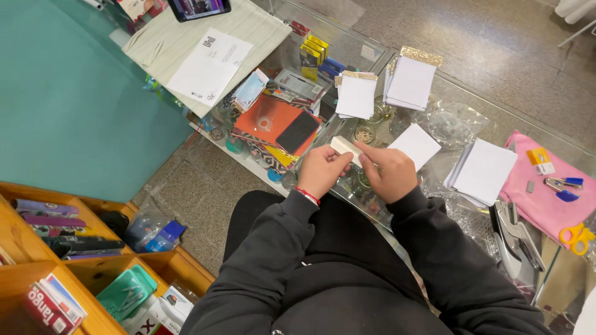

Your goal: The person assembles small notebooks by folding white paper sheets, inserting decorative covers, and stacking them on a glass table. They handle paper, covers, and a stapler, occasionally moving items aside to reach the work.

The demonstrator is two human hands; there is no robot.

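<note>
Broadly, the scene is a glass counter (472, 93) over a speckled stone floor (496, 37), with a teal wall (74, 93) on one side and wooden shelving (93, 273) full of small goods below it. On the glass lie three stacks of white cards — two topped with gold strips, one (356, 94) nearer the middle and one (411, 80) beyond it, and a plain stack (484, 170) just beside a pink cloth (540, 198). That cloth carries yellow-handled scissors (576, 237), a blue-handled clip tool (562, 186) and a small yellow box (540, 159). A metal punch or stapler (512, 239) sits at the counter's edge near the cloth. A single white card (415, 144) lies on the glass just beyond the hands. The left hand (321, 170) and the right hand (390, 174) meet above the near rim of the counter, both pinching one small cream-white card (343, 147), the left closed on its lower edge and the right's fingers closed on its side. Judging from the layout, a good share of the work looks done — the gold-topped stacks seem finished, while the plain stack and the loose card seem to await the same handling; how the held card is being worked is too small to tell. An orange booklet (273, 121) and a printed sheet (210, 65) lie further off.
</note>
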